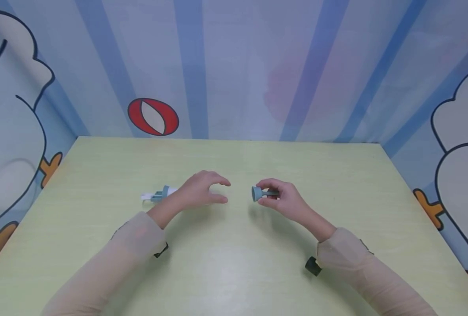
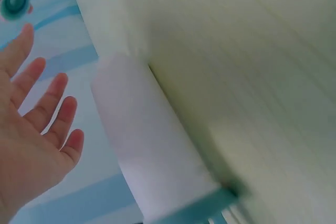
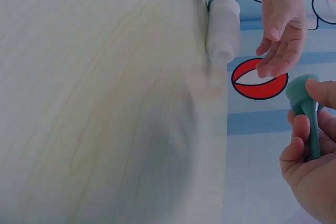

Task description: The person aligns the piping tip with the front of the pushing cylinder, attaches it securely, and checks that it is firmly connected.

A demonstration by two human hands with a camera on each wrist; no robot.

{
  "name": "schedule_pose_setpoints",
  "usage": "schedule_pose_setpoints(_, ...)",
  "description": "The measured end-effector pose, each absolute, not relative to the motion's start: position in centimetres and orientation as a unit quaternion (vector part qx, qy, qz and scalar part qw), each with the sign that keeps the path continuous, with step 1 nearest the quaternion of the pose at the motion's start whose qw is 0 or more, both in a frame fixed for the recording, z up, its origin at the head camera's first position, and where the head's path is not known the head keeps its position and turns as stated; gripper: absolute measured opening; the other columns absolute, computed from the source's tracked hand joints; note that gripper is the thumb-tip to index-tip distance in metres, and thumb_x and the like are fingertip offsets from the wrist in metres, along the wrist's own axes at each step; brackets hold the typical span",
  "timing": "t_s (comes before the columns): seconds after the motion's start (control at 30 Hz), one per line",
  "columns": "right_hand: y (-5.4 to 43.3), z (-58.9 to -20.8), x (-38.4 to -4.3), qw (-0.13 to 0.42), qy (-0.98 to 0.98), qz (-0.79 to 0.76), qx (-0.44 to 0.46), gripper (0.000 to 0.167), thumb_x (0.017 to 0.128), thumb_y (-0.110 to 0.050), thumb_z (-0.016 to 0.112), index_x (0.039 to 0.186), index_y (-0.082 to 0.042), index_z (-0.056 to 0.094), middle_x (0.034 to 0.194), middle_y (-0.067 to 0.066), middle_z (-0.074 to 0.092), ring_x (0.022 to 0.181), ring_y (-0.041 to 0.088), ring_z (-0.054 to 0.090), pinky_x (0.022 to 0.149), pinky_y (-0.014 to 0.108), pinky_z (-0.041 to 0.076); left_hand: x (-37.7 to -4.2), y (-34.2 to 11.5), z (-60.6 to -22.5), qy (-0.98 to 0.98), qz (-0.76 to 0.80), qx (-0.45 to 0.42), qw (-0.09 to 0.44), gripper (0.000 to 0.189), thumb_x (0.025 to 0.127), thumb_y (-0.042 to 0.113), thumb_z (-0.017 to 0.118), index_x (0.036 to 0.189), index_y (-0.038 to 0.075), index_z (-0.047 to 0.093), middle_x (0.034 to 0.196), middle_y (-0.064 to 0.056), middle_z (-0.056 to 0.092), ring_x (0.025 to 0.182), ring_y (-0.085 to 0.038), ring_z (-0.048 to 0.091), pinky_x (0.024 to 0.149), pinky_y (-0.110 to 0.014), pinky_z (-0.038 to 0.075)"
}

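My right hand (image 1: 291, 202) grips a small teal piece (image 3: 299, 90) with a cup-shaped head and a thin stem. Its cup end (image 1: 256, 193) points left, toward my other hand, and the stem lies between thumb and fingers. Across from it, my left hand (image 1: 197, 192) is held over the table with fingers apart and nothing in them. A white cylinder-shaped bottle (image 2: 152, 140) with a teal collar (image 2: 197, 207) lies on its side on the table beneath that hand, which partly hides it in the head view. Teal and white parts (image 1: 151, 197) stick out past the collar on the left.
The pale yellow-green table (image 1: 234, 272) runs back to a blue striped backdrop (image 1: 234, 70) with a printed red and white ball (image 1: 136, 116). Large printed cartoon figures flank it on both sides. A black device (image 1: 313, 266) shows by the right sleeve.
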State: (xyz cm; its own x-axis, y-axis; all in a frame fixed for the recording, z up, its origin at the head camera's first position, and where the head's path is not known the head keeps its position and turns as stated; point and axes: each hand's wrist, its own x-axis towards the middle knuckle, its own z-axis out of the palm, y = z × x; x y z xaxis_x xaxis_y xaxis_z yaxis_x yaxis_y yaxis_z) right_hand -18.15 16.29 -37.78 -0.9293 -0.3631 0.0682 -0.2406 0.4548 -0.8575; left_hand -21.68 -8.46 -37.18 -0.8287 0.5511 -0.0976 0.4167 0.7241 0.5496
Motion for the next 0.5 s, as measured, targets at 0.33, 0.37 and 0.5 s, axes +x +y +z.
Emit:
schedule_pose_setpoints(0.33,16.5,-37.9,-18.1,0.058,0.856,-0.483,-0.175,0.031,0.078,-0.008,0.064,0.108,-0.003,0.058,0.103,0.015,0.061,0.08,0.018,0.055,0.071,0.027,0.047,-22.6,-12.5,-37.7,0.941,0.131,0.273,0.153,0.063,0.072,0.031,0.071,0.129,0.019,0.045,0.129,-0.007,0.047,0.116,-0.027,0.042,0.092,-0.048,0.034)
schedule_pose_setpoints(0.37,16.6,-37.9,-18.2,0.057,0.856,-0.483,-0.175,0.031,0.078,-0.008,0.064,0.108,-0.003,0.058,0.103,0.015,0.061,0.08,0.018,0.055,0.071,0.027,0.047,-22.6,-12.7,-37.7,0.941,0.129,0.27,0.158,0.063,0.072,0.03,0.071,0.129,0.018,0.045,0.128,-0.008,0.047,0.115,-0.027,0.043,0.091,-0.047,0.035)
schedule_pose_setpoints(0.5,16.6,-38.1,-18.2,0.059,0.856,-0.482,-0.175,0.031,0.078,-0.008,0.064,0.108,-0.004,0.059,0.103,0.014,0.061,0.079,0.018,0.054,0.071,0.028,0.047,-22.7,-13.2,-37.9,0.941,0.123,0.264,0.173,0.064,0.072,0.027,0.072,0.128,0.015,0.045,0.126,-0.01,0.049,0.112,-0.028,0.046,0.088,-0.046,0.039)
